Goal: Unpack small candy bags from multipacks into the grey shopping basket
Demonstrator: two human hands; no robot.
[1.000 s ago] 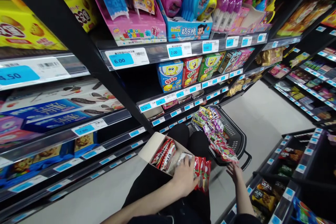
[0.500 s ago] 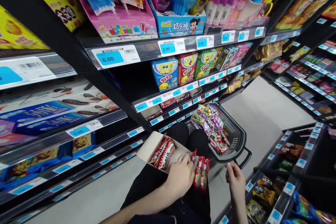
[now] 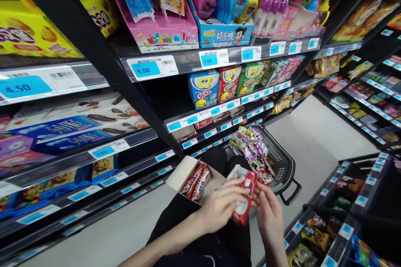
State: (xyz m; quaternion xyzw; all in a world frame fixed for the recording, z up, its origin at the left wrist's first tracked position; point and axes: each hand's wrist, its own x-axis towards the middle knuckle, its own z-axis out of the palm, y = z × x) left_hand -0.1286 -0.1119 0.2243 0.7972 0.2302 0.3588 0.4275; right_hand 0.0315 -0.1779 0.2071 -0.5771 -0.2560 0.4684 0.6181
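Note:
On my lap stands an open white cardboard box (image 3: 181,174), with several red-and-white snack packets (image 3: 197,183) leaning in its left part. Red snack packets (image 3: 242,208) with clear sections are held over my right thigh. My left hand (image 3: 221,204) reaches across them from the left, fingers closed over their upper face. From the right, my right hand (image 3: 269,206) grips their edge between thumb and fingers. How many packets are in the hands cannot be made out. A grey shopping basket (image 3: 283,162) sits just beyond my knees, holding colourful snack bags (image 3: 253,148).
Shelves with blue price tags rise ahead, bearing SpongeBob boxes (image 3: 203,87), a pink lollipop display (image 3: 166,35) and blue wafer boxes (image 3: 65,129). A low rack of snack bags (image 3: 319,229) stands at right. Pale floor (image 3: 332,127) runs between the shelves.
My left hand has moved from the box's edge onto the red packets. My right hand has come left from beside the basket and taken hold of them. The view has shifted slightly.

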